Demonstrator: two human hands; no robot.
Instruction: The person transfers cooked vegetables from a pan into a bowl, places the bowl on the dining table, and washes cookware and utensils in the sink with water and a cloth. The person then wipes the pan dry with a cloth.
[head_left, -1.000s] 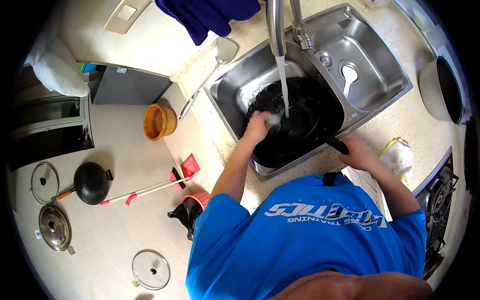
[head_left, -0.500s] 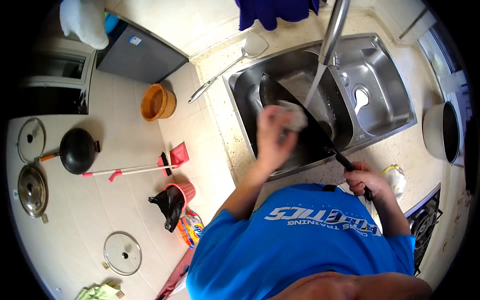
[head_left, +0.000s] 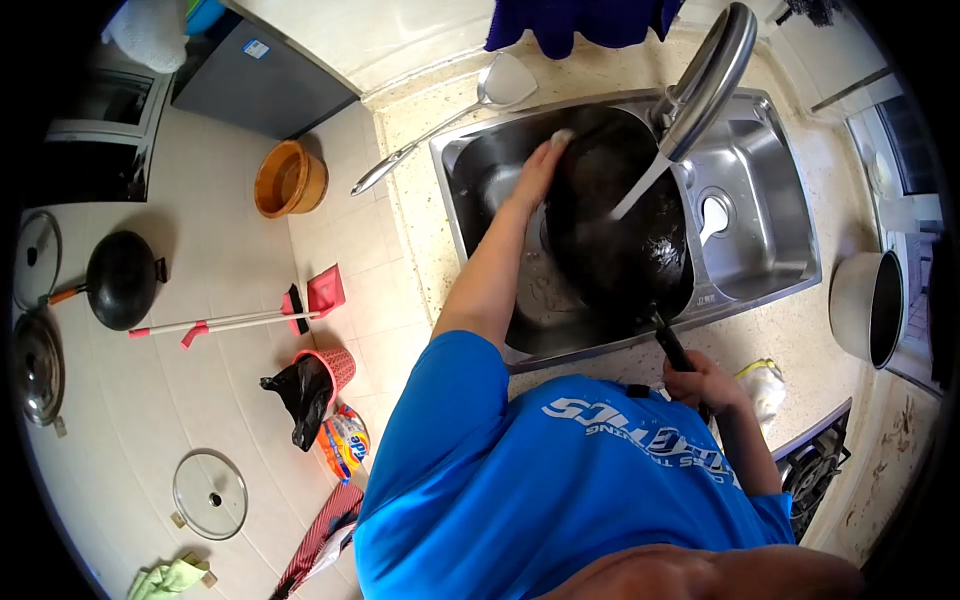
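Observation:
A black wok [head_left: 615, 215] is tilted in the left sink basin, its round underside seemingly turned up, and water from the faucet [head_left: 712, 95] runs onto it. My right hand [head_left: 703, 384] is wrapped round the wok's black handle near the front counter edge. At the wok's far left rim is my left hand [head_left: 540, 172], fingers closed; a small pale bit shows at the fingertips, and what it holds is mostly hidden.
A metal spatula [head_left: 507, 82] lies on the counter left of the sink. The right basin [head_left: 758, 255] holds a white spoon [head_left: 713, 218]. A large pot [head_left: 866, 308], a cloth [head_left: 763, 390] and a stove [head_left: 815, 470] are at the right.
The wok has turned over from its steep sideways tilt, and water now lands on it. My left hand has moved away from me to its far left rim. My right hand still grips the handle.

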